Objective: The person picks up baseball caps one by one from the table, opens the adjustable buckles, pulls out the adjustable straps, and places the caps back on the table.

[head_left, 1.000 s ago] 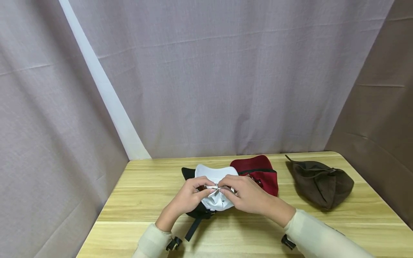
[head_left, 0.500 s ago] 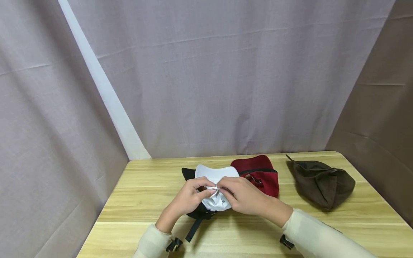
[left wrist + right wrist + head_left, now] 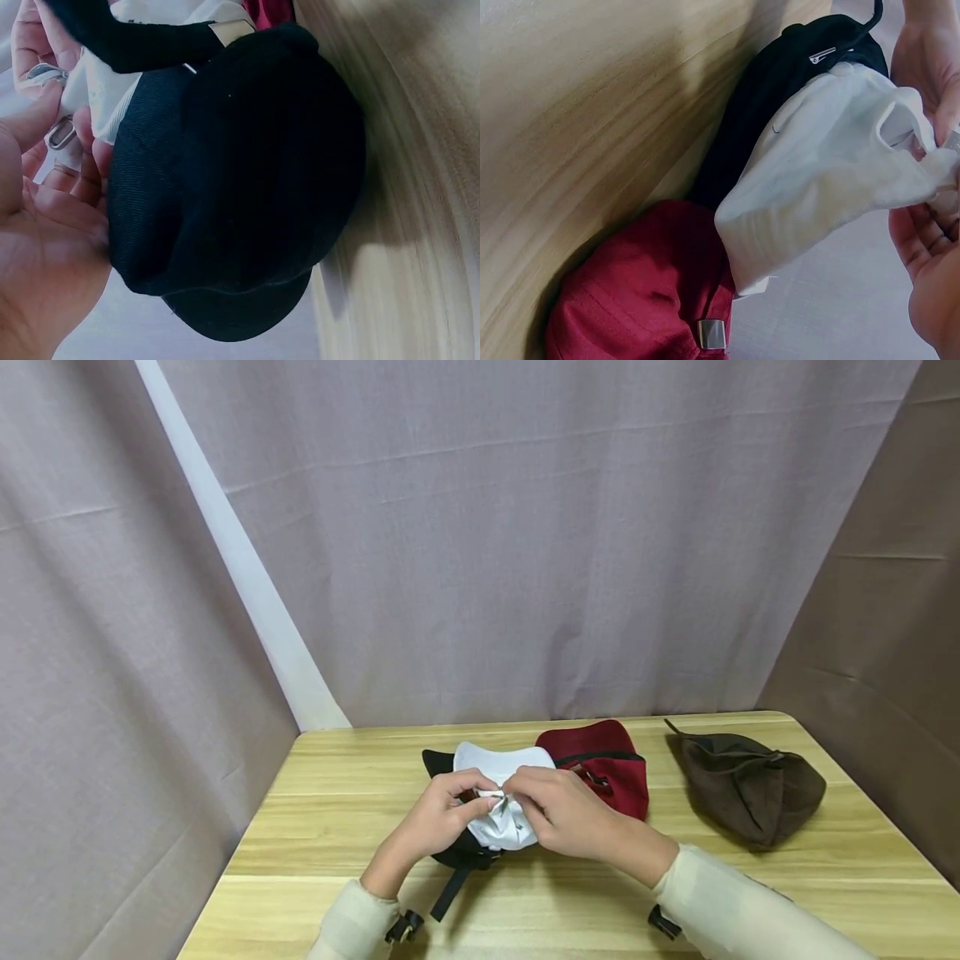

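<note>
A white cap (image 3: pixel 504 764) lies on top of a black cap (image 3: pixel 240 165), its back strap raised between my two hands. My left hand (image 3: pixel 435 818) pinches the strap of the white cap beside a small metal buckle (image 3: pixel 61 135). From the other side, my right hand (image 3: pixel 573 814) pinches the same strap; its fingertips almost meet those of the left. In the right wrist view, the white cap (image 3: pixel 825 165) sags below the fingers, and the strap end is partly hidden by them.
A dark red cap (image 3: pixel 618 785) touches the white cap's right side. Farther right sits a brown hat (image 3: pixel 753 789) with a thin cord. The black cap's loose strap (image 3: pixel 450 893) trails toward the front of the wooden table (image 3: pixel 322 827). Grey curtains (image 3: pixel 480 543) hang behind.
My right hand has shifted slightly left, closer to the left fingertips at the strap. The left hand and the caps stay almost where they were.
</note>
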